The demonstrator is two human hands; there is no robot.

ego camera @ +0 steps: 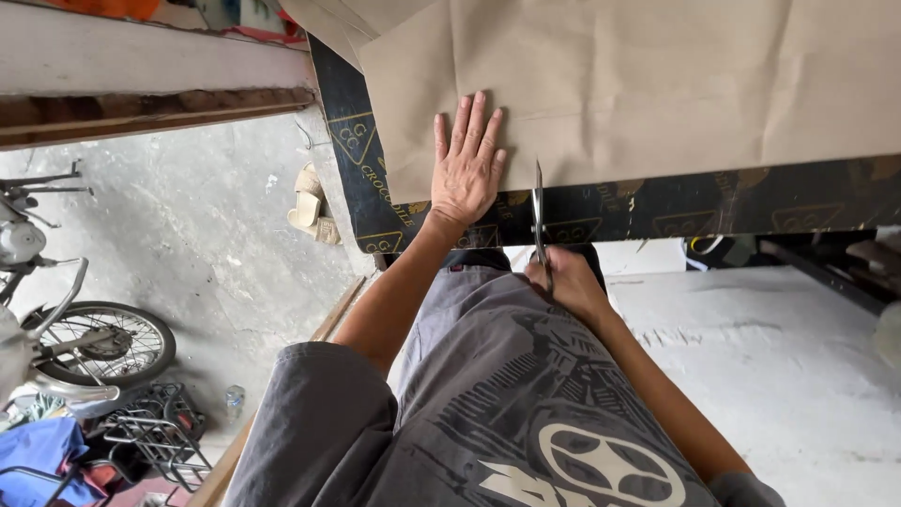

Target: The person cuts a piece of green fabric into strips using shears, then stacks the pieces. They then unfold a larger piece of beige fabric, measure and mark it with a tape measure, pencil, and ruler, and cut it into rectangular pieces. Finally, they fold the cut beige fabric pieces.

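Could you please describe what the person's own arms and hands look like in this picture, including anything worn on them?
Both hands are bare: the left hand and the right hand show no gloves, and no rings or watch can be made out. The forearms are uncovered. The left arm emerges from a loose, short grey sleeve of a grey T-shirt with a dark and pale printed graphic.

head cam | looks steeply down from above | near hands | single view
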